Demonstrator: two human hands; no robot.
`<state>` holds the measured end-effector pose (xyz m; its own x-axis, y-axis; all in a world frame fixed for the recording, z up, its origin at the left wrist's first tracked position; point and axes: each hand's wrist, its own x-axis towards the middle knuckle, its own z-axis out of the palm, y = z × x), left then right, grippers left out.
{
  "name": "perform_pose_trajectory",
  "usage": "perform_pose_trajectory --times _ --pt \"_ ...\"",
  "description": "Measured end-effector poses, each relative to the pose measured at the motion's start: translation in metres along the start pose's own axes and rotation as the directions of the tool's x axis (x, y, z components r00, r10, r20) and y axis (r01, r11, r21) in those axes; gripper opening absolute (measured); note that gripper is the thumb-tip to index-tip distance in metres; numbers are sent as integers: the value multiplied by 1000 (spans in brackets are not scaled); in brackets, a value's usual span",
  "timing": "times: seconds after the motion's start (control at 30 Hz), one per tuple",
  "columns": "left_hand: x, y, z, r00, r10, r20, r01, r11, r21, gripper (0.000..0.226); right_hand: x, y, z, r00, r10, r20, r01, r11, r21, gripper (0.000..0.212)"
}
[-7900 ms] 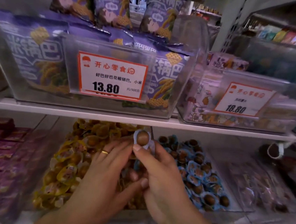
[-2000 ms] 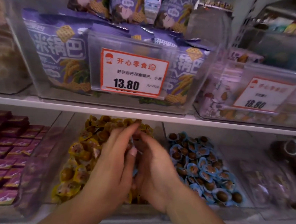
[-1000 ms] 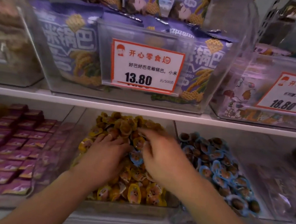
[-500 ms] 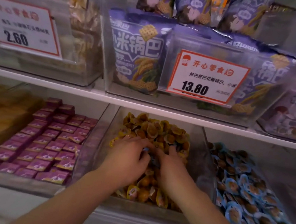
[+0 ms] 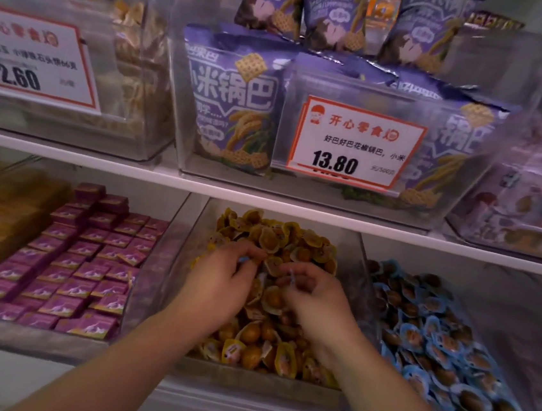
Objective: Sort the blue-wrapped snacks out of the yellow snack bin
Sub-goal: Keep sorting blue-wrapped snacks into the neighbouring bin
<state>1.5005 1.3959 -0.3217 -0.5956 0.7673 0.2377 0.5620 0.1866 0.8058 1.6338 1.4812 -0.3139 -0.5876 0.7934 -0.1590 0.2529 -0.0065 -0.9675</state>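
Observation:
A clear bin on the lower shelf is full of yellow-wrapped snacks. Both my hands are down in its pile. My left hand has its fingers curled, and a small bit of blue wrapper shows between thumb and fingertips. My right hand pinches a thin blue-and-white wrapper edge between thumb and forefinger. Most of each held piece is hidden by the fingers. The neighbouring bin on the right holds blue-wrapped snacks.
Purple boxed snacks fill the bin on the left. The white shelf edge runs just above the bins. It carries clear bins of purple snack bags and price tags. Headroom over the yellow bin is small.
My hands have drawn slightly apart inside the yellow bin, each with curled fingers. Before that the view swung left, bringing the purple boxes and the 2.60 tag into sight.

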Motion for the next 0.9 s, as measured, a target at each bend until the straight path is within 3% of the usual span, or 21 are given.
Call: perform_pose_trajectory --times 0.1,0.27,0.33,0.4,0.47,0.53,0.6,0.67,0.73,0.8,0.9 --pt "0 2 1 1000 28 -3 -28 999 -18 27 -8 -3 -3 992 111 53 -123 922 368 22" --pt "-5 12 4 994 100 38 -90 974 -207 26 -20 -7 -17 986 141 93 -168 774 610 21" --pt "-9 15 8 989 116 90 -94 971 -219 19 -24 -10 -23 996 51 72 -84 807 585 23" --pt "-13 13 11 983 157 90 -147 983 -111 17 -29 -11 -27 998 -60 29 47 941 335 27" --pt "-14 13 10 981 191 18 -192 981 2 15 -32 -14 -30 992 -125 1 124 986 108 28" --pt "-14 17 8 989 135 -65 -142 983 -115 16 -36 -20 -33 996 -86 -29 89 979 184 25" --pt "-15 27 8 994 87 -65 -101 958 -269 19 -40 -28 -35 998 55 22 -59 890 451 20" --pt "-23 41 13 978 206 -20 -205 949 -239 27 -45 -36 -37 968 140 209 -240 760 604 25" --pt "-33 52 22 935 350 55 -335 925 -177 44 -51 -39 -38 926 90 366 -312 728 611 35" --pt "-35 59 30 920 379 104 -353 913 -203 47 -53 -40 -39 944 81 320 -262 774 577 30" --pt "-35 66 31 896 386 221 -296 888 -352 51 -60 -34 -50 996 59 69 -85 864 497 13"
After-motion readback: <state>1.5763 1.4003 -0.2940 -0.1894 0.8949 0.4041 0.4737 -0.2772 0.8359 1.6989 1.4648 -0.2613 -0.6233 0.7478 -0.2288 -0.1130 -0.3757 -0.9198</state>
